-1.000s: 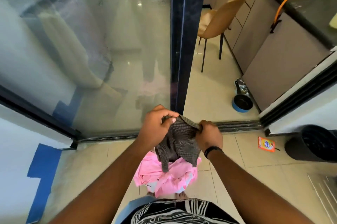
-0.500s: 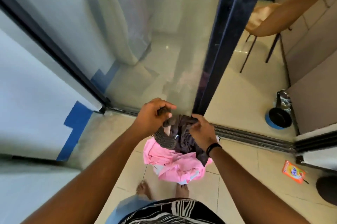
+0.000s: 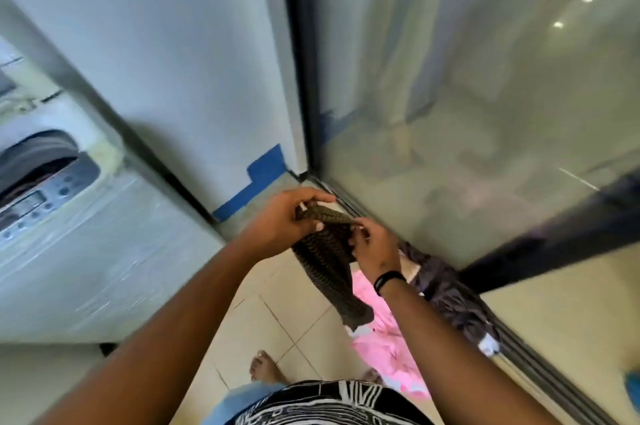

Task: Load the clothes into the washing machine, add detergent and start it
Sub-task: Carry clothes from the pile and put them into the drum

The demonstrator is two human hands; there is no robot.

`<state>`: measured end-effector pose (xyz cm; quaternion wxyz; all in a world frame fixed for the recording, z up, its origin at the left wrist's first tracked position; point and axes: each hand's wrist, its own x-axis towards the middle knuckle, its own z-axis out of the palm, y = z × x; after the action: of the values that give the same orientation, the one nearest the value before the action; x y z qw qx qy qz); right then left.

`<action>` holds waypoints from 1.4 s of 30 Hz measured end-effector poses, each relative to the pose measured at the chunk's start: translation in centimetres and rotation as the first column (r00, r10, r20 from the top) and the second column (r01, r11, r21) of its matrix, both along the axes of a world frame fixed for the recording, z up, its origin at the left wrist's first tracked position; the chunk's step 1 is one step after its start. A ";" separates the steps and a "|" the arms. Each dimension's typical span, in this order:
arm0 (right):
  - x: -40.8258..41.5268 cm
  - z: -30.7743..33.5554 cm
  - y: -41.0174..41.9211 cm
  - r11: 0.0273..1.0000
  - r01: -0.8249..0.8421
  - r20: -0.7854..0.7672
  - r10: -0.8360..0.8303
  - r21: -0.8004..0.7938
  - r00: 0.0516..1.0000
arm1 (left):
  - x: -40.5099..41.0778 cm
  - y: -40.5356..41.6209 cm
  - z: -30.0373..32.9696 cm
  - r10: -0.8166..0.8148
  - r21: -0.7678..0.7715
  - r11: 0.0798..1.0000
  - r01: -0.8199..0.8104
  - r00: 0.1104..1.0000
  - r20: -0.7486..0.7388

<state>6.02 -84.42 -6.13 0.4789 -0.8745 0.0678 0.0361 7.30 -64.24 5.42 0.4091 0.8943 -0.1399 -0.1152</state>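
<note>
So far off to the left of the grip sits the washing machine [image 3: 69,217], top-loader, its opening [image 3: 34,161] showing dark at the frame edge with the control panel [image 3: 45,196] just in front of it (pretty blurry, can't read any buttons). Between the machine's right edge and the hands there's a strip of bare tiled floor [image 3: 263,314], and a white wall with blue tape [image 3: 258,179] along its base behind that. Left hand [image 3: 280,220] has its fingers curled over the top edge of the dark checked garment [image 3: 329,265], right hand [image 3: 372,248] pinches the same cloth just beside it, and the rest hangs down below both. Under and right of the grip a pink garment [image 3: 388,348] lies on the floor, with another dark garment [image 3: 450,300] bunched against the sliding glass door [image 3: 485,113] track.
</note>
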 end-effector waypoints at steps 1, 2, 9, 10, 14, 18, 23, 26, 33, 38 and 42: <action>0.4 0.5 1.7 1.000 0.006 0.025 -0.006 0.005 1.000 | -0.4 2.9 -0.4 0.079 0.001 0.997 -0.079 0.997 -0.014; 0.8 1.1 3.5 1.000 0.001 0.045 -0.002 0.011 0.999 | -0.9 5.7 -1.0 0.148 0.011 0.989 -0.148 0.988 -0.036; 3.9 5.8 17.8 0.976 -0.205 0.264 0.219 -0.079 0.939 | -6.5 21.2 -4.4 0.349 0.245 0.923 -0.296 0.913 -0.211; 4.3 6.6 20.2 0.965 -0.241 0.288 0.262 -0.106 0.921 | -7.3 23.0 -4.8 0.387 0.259 0.908 -0.329 0.897 -0.215; 6.1 10.3 29.6 0.935 -0.338 0.410 0.350 -0.103 0.843 | -9.7 30.3 -5.2 0.549 0.262 0.825 -0.502 0.820 -0.159; 8.1 15.2 37.2 0.915 -0.400 0.516 0.369 -0.056 0.773 | -11.5 36.6 -4.1 0.699 0.188 0.714 -0.674 0.704 -0.127; 10.6 21.6 45.8 0.856 -0.507 0.685 0.427 -0.097 0.591 | -11.0 41.1 -2.2 0.829 0.047 0.558 -0.828 0.556 -0.057; 11.9 25.7 51.2 0.816 -0.573 0.752 0.428 -0.082 0.502 | -8.9 43.1 -0.5 0.847 -0.048 0.529 -0.847 0.530 -0.037; 14.4 34.3 62.1 0.647 -0.759 0.856 0.355 0.065 0.376 | -1.6 49.5 4.7 0.889 -0.253 0.457 -0.853 0.444 0.111; 17.0 36.8 68.1 0.521 -0.849 0.881 0.355 0.091 0.313 | 2.6 55.2 6.3 0.938 -0.411 0.341 -0.846 0.338 0.084; 18.8 37.0 72.2 0.456 -0.884 0.882 0.370 0.102 0.292 | 3.9 59.6 6.6 0.981 -0.467 0.182 -0.865 0.191 0.028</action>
<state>24.79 -12.19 30.84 0.6372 -0.5465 -0.5306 -0.1173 11.18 -4.65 12.02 0.5135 0.7041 0.3571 0.3362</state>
